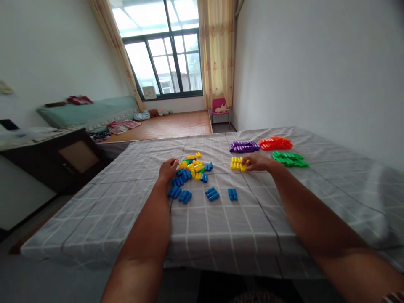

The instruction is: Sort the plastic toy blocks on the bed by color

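My right hand (256, 162), fingers pinched, is at the right end of a small yellow group of ribbed plastic pieces (236, 163) and grips a yellow piece there. Curled at the left edge of a mixed pile is my left hand (168, 169); whatever its fingers hold is hidden. Yellow pieces (198, 167) lie on top of this pile, with a few green ones among them. Blue pieces (179, 181) spread along its near side. Two more blue sets, one at centre (212, 194) and one further right (232, 194), lie closer to me.
Sorted piles of purple pieces (244, 146), orange-red pieces (276, 143) and green pieces (289, 159) lie at the back right. A grey checked cloth (126, 210) covers the surface. Beyond stand a wooden bed platform (176, 122), a dark cabinet (59, 155) and a pink chair (218, 103).
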Tool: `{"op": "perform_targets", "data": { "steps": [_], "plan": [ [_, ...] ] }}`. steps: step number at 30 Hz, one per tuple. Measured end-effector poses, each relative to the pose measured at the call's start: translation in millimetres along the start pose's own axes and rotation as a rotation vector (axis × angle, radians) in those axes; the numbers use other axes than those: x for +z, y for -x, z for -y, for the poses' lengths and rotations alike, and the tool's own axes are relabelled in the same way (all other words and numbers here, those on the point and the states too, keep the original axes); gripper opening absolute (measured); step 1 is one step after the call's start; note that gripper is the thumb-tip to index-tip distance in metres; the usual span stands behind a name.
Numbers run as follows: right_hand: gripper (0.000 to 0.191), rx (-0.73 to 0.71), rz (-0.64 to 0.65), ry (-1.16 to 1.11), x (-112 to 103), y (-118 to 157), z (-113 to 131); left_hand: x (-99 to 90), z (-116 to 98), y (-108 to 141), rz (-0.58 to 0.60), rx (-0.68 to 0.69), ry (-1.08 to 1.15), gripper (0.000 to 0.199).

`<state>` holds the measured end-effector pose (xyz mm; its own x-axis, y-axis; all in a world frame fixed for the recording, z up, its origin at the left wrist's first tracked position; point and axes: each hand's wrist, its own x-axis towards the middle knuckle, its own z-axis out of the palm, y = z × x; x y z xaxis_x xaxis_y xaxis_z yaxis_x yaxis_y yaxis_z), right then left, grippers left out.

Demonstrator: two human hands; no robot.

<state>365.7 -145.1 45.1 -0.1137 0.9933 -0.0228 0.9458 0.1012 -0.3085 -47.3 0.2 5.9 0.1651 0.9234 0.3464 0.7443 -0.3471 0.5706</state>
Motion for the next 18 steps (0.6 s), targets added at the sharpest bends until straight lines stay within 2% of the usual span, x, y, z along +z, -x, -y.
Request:
{"op": "perform_targets", "data": {
  "steps": [4,8,13,18],
  "plan": [
    [0.021,-0.099,-0.154,0.038,9,-7,8,4.1,-10,4,0.099,0.059,-0.074,0.042],
    [0.015,-0.246,-0.285,-0.044,22,-10,42,10.1,-26,10,0.149,0.155,-0.023,0.046],
    [0.020,-0.423,-0.320,-0.178,47,-19,100,16.8,-35,14,0.191,0.244,0.042,0.046],
    [0.034,-0.388,-0.343,-0.097,57,-45,140,19.6,-26,9,0.181,0.230,0.064,0.047]
  ]
}}
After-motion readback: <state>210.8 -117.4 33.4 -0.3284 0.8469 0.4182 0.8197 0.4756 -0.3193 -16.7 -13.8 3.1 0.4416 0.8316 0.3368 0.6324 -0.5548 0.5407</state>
